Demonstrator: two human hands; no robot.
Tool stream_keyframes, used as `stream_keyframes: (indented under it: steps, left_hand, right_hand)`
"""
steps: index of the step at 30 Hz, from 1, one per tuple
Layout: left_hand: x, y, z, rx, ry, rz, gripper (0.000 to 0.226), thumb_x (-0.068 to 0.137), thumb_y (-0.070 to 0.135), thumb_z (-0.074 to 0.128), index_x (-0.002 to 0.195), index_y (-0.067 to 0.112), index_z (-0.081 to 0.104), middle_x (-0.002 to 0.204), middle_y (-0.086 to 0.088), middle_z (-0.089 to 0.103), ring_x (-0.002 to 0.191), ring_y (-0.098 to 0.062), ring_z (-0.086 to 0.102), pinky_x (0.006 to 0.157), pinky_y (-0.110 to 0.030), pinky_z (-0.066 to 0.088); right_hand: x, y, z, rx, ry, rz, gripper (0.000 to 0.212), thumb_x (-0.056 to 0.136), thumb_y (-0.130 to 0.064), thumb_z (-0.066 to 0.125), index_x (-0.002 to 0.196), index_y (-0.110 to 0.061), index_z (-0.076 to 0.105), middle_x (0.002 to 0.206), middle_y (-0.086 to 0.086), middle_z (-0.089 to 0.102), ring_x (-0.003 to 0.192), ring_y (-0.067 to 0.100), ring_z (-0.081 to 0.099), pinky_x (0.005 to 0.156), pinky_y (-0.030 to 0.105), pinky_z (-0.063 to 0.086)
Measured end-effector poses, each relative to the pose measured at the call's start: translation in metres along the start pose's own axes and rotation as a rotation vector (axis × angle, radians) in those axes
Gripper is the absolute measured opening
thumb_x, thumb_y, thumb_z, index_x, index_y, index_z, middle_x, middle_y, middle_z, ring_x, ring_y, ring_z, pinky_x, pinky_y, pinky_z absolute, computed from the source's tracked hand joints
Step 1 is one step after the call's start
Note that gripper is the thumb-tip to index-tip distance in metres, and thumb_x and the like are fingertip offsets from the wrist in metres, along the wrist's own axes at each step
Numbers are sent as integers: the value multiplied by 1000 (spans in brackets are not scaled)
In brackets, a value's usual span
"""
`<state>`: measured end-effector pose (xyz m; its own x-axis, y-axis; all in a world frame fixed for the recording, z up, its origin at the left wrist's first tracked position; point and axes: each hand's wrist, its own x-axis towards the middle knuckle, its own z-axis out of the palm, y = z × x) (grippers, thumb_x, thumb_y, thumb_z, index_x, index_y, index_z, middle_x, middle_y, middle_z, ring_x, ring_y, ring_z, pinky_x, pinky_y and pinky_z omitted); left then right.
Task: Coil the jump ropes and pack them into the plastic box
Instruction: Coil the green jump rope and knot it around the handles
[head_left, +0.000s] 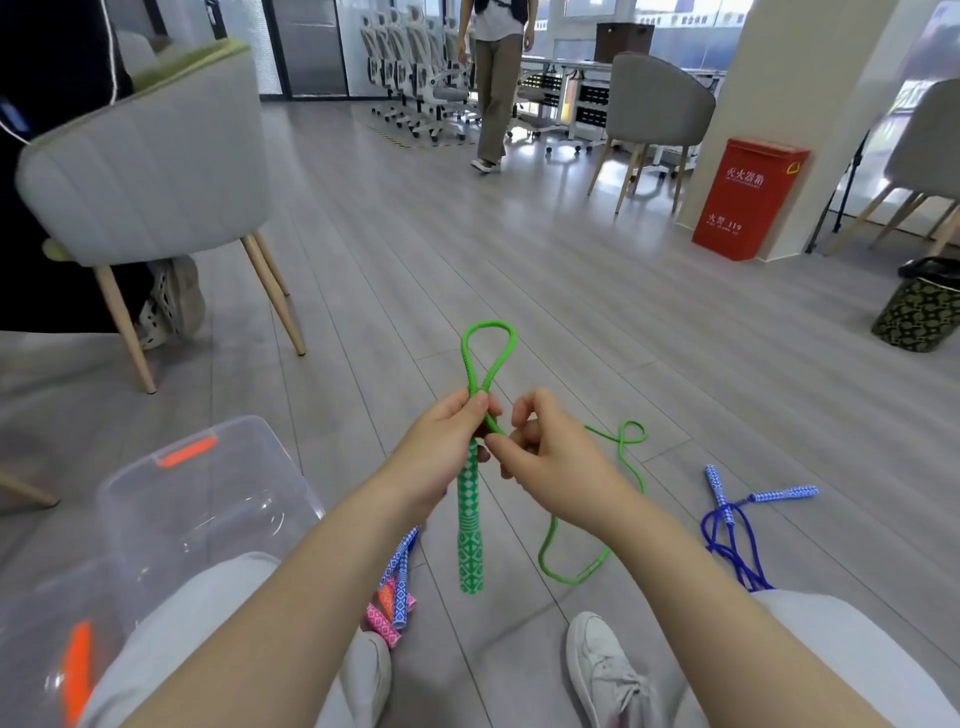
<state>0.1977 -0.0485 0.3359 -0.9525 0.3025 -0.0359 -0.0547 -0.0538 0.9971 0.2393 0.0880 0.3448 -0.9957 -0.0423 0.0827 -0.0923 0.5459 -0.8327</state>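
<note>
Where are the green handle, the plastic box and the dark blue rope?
green handle (470, 540), head view, mid-shaft.
plastic box (208, 499), head view, clear lid.
dark blue rope (737, 551), head view, tangled cord.

Showing woven cord rope (490, 345) with matt patterned handle (470, 525), clear glossy plastic box (208, 499), grey wood-look floor (467, 249) gleaming faintly, cloth-covered chair (150, 171).

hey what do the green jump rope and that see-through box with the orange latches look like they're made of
The green jump rope's cord looks like matte woven or braided fibre, limp enough to loop on the floor. Its green-and-white patterned handle seems a rigid core under a printed or woven wrap; which is unclear. The clear storage box looks like glossy hard plastic, transparent with highlights.
</note>
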Motion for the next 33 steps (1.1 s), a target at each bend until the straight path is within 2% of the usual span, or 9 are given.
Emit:
stream_keyframes:
  steps: [3, 6, 9, 14, 16, 19, 23, 26, 33]
  left_hand:
    - [5, 10, -7, -206, 36, -31, 29, 104, 21, 35, 83, 16, 54, 81, -1, 69, 83, -15, 65, 73, -30, 52]
    - [10, 21, -22, -463, 103, -40, 28, 105, 21, 31, 83, 16, 48, 67, -1, 64, 80, -18, 67, 83, -40, 54]
    - [17, 26, -41, -644, 222, -21, 29, 105, 22, 29, 81, 18, 44, 55, 5, 51, 69, -15, 63, 87, -40, 51]
    - [26, 24, -72, -833, 443, 7, 29, 104, 23, 31, 78, 18, 41, 48, 8, 37, 52, -12, 42, 70, -31, 49]
    - [26, 25, -72, -769, 435, 7, 29, 104, 21, 32, 76, 18, 41, 47, 9, 35, 44, -9, 37, 59, -25, 44]
    - [20, 23, -59, -386, 369, -7, 29, 104, 17, 32, 77, 17, 42, 55, 4, 37, 43, -9, 36, 52, -22, 42]
    - [5, 19, -37, 16, 202, -34, 25, 103, 16, 37, 84, 12, 52, 71, -2, 59, 52, -11, 47, 62, -27, 49]
    - [-1, 17, -23, 120, 2, -72, 25, 104, 19, 38, 91, 9, 57, 77, -3, 70, 59, -12, 53, 61, -23, 50]
    - [-9, 13, -9, 97, -221, -191, 27, 104, 20, 39, 97, 7, 61, 74, -5, 69, 60, -16, 54, 62, -26, 49]
  right_hand:
    - [3, 6, -14, -79, -45, 32, 27, 86, -45, 64, 88, -22, 49, 63, -3, 55, 59, 14, 49, 60, 32, 41]
    - [5, 19, -41, -165, -77, 76, 27, 86, -47, 64, 82, -20, 61, 62, -8, 51, 59, 11, 46, 63, 32, 42]
    - [5, 30, -70, -134, -54, 134, 28, 84, -50, 63, 81, -22, 65, 64, -8, 55, 64, 10, 49, 67, 34, 45]
    - [2, 40, -93, -87, -17, 171, 10, 88, -29, 63, 82, -25, 70, 69, -4, 58, 69, 14, 50, 72, 37, 44]
    - [3, 37, -88, -78, 30, 155, 11, 90, -24, 62, 83, -25, 71, 73, 2, 55, 70, 16, 47, 69, 34, 40]
    - [1, 22, -74, -4, 70, 68, 14, 92, -21, 61, 85, -24, 72, 71, 6, 48, 66, 16, 42, 64, 31, 35]
    - [-2, 9, -48, 16, -4, -26, 12, 92, -21, 62, 88, -24, 72, 63, -8, 56, 61, 7, 49, 63, 27, 41]
    - [2, 6, -27, -72, 6, -90, 8, 91, -25, 64, 89, -27, 71, 57, -16, 56, 55, 1, 48, 61, 25, 40]
    - [5, 6, -13, -75, 106, -118, 17, 86, -25, 67, 87, -26, 50, 74, -2, 64, 65, 14, 56, 63, 32, 44]
